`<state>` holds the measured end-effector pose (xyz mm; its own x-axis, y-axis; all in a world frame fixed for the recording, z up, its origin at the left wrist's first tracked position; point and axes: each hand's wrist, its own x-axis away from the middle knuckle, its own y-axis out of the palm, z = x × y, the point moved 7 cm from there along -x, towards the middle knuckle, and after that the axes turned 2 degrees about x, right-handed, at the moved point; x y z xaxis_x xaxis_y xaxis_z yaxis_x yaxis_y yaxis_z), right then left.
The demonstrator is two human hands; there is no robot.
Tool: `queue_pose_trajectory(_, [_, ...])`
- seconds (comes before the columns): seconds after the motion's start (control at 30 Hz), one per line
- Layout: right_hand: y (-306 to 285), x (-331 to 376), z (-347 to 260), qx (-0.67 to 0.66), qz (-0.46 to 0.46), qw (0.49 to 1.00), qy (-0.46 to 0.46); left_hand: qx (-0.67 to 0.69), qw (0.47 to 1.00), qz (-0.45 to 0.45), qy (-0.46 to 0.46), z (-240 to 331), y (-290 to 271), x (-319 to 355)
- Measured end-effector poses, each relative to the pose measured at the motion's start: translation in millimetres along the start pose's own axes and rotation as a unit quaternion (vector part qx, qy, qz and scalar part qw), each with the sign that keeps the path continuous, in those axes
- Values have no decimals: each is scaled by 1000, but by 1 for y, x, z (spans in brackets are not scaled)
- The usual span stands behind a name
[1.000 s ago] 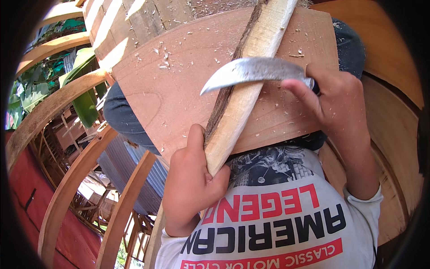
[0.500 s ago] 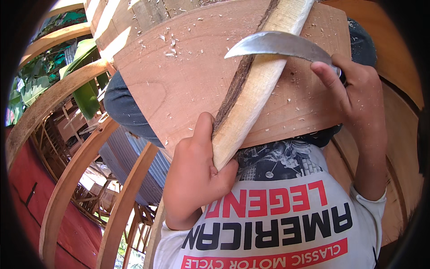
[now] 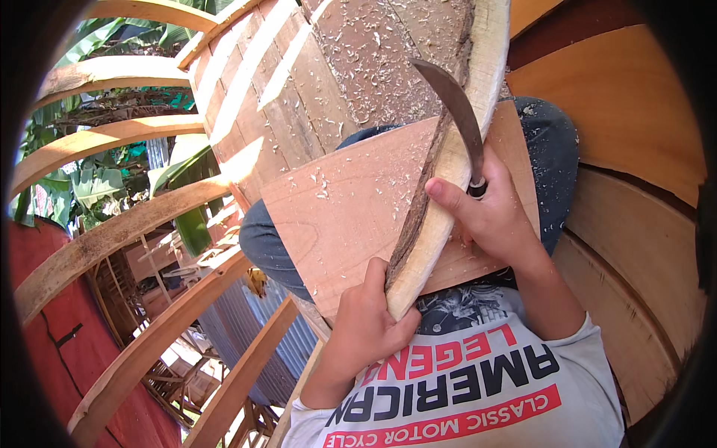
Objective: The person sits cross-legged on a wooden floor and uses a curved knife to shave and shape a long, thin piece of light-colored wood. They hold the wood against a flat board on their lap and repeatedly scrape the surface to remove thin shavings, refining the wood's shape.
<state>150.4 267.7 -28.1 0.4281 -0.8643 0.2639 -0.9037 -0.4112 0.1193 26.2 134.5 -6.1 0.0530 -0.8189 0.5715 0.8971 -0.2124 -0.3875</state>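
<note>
The right hand (image 3: 493, 216) has open board (image 3: 343, 216) only toward 9 o'clock — at 12 the curved blade (image 3: 455, 112) rises along the pale stick (image 3: 448, 194), which bars that side. The left hand (image 3: 366, 328) is hemmed at 1 o'clock by the stick's end and at 4 by the shirt (image 3: 478, 388); curved wooden ribs (image 3: 149, 343) stand at 8 — gaps between them.

Pale cream stick (image 3: 448, 201) edged with dark brown bark, under a dull grey curved blade (image 3: 455, 112). Reddish-tan board (image 3: 343, 216) flecked with pale shavings. Grey-white shirt (image 3: 523, 403) with red and black lettering; dark blue jeans (image 3: 553, 157).
</note>
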Motion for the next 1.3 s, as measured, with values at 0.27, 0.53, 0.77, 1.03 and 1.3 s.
queue_pose_trajectory(0.27, [-16, -5, -10, -128, -55, 980, 146, -91, 971, 63, 210, 74, -17, 12])
queue_pose_trajectory(0.53, [-30, -8, 3, -90, -84, 989, 87, 162, 886, 38, 434, 167, -12, 75])
queue_pose_trajectory(0.77, [-36, -11, 15, -18, -141, 987, 78, 111, 853, -80, 503, 176, 65, 41])
queue_pose_trajectory(1.03, [-38, -11, 14, -26, -132, 986, 101, 149, 805, -88, 567, 179, 90, 50])
queue_pose_trajectory(1.3, [-43, -16, 18, 5, -72, 997, 36, 193, 747, -69, 633, 176, 95, 63])
